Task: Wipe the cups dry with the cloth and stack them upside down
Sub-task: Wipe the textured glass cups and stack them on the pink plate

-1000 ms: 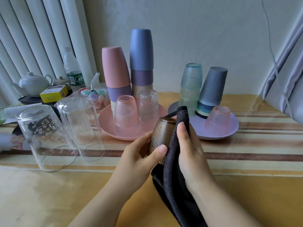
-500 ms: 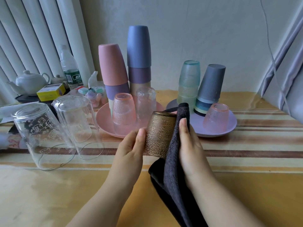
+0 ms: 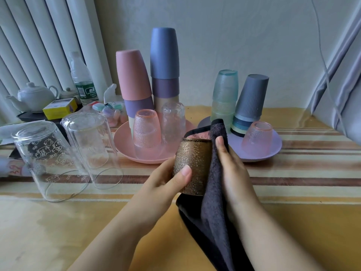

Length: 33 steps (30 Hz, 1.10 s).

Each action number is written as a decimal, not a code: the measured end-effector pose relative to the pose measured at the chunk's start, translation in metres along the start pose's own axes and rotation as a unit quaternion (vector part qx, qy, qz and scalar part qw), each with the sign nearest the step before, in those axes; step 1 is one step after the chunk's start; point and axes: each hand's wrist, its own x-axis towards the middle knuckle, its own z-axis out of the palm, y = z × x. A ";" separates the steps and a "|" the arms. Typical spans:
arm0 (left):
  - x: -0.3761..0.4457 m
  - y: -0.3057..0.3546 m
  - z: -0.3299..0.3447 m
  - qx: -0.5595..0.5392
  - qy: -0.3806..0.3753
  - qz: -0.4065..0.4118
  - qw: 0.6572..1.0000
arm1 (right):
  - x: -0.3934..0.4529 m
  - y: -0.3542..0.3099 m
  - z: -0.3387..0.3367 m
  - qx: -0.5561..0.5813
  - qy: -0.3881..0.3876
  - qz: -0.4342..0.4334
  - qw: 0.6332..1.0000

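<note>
My left hand (image 3: 166,182) grips a small amber textured glass cup (image 3: 193,163) above the table, thumb across its front. Against the cup's right side my right hand (image 3: 232,169) presses a dark grey cloth (image 3: 213,212); the cloth's top corner folds over the rim and its tail hangs down toward the table. A pink plate (image 3: 125,143) behind carries upside-down cups: a pink textured glass (image 3: 145,130), a clear one (image 3: 173,122), and tall pink (image 3: 132,75) and blue (image 3: 165,53) plastic stacks. The lilac plate (image 3: 273,149) holds a green stack (image 3: 224,92), a grey stack (image 3: 251,96) and a pink glass (image 3: 256,137).
Two large clear glasses (image 3: 48,159) (image 3: 91,145) stand upside down at the left. Behind them are a white teapot (image 3: 35,96), a yellow box (image 3: 59,108), a water bottle (image 3: 83,81) and small clutter. A grey curtain (image 3: 341,75) hangs at the right.
The amber cup has turned in my left hand, and my thumb now lies across its front. The cloth corner has come over the cup's rim. Both hands have stayed in the same place.
</note>
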 end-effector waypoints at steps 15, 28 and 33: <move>0.011 -0.012 0.000 0.128 0.189 0.079 0.970 | -0.004 0.007 0.013 -0.036 0.043 -0.047 0.997; 0.009 -0.008 -0.018 0.390 0.041 0.109 0.913 | -0.003 0.005 0.013 -0.005 -0.064 -0.043 0.997; 0.006 -0.005 -0.019 0.410 0.018 0.144 0.901 | 0.001 0.002 0.007 0.020 -0.057 -0.020 0.998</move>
